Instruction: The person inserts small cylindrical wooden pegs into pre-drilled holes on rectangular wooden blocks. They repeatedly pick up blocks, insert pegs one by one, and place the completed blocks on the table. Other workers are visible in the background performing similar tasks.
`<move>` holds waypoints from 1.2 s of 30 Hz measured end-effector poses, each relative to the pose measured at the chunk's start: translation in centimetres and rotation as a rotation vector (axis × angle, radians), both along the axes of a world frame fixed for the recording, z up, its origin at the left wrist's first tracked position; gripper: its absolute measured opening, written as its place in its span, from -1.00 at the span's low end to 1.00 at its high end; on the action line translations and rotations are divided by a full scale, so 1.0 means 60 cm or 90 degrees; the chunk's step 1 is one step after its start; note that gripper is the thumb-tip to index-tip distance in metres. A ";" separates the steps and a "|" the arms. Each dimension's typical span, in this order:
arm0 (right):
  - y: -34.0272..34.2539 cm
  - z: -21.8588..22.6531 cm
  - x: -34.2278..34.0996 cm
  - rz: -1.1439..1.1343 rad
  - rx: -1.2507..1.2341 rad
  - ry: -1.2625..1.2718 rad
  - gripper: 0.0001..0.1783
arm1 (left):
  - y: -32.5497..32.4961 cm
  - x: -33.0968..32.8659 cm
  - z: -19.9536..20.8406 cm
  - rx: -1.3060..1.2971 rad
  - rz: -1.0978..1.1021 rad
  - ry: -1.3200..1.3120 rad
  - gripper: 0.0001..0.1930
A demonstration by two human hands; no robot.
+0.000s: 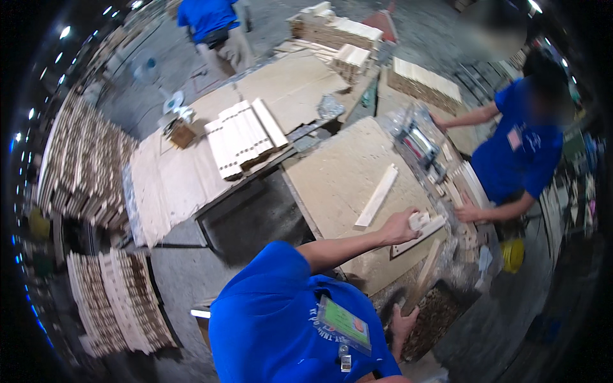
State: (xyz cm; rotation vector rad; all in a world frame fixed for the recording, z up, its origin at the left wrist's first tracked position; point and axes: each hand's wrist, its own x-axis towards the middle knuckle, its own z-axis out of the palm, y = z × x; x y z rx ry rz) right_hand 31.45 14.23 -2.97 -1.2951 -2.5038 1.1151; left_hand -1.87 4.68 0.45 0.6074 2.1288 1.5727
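Note:
My left hand (401,228) reaches across the tan worktable (338,172), its fingers closed round a small pale wooden block (418,221). The block is at a short wooden piece with holes (418,237) near the table's right edge; whether they are joined I cannot tell. Lower down, my right hand (403,319) grips the near end of a long wooden strip (424,274), which slants up towards the table's corner. A loose pale slat (377,195) lies flat on the worktable, beyond my left hand.
A person in blue (520,140) works across the table at right, one hand on wood pieces. Stacked boards (242,137) lie on the left table. Tall wood stacks (83,166) stand far left. A bin of wood pieces (437,319) is beside my right hand. Another person (214,29) stands behind.

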 end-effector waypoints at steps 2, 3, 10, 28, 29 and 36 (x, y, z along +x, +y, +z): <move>0.027 -0.048 0.008 0.025 0.097 -0.134 -0.17 | -0.009 -0.033 0.007 -0.015 0.081 0.100 -0.08; 0.030 -0.072 0.019 0.020 0.114 -0.147 -0.16 | -0.014 -0.047 0.019 -0.034 0.101 0.133 -0.03; -0.033 -0.130 0.005 -0.020 0.103 -0.222 -0.14 | -0.248 -0.099 -0.031 -0.228 0.218 0.203 0.00; -0.192 -0.124 -0.190 0.055 0.291 -0.123 0.11 | -0.845 -0.158 -0.019 -0.571 0.681 -0.112 0.38; -0.215 -0.109 -0.231 0.106 0.285 -0.064 0.10 | -0.859 -0.150 -0.025 -0.578 0.720 -0.098 0.39; -0.357 -0.004 -0.441 0.443 0.204 0.191 0.06 | -0.965 -0.083 -0.006 -0.531 0.765 -0.064 0.04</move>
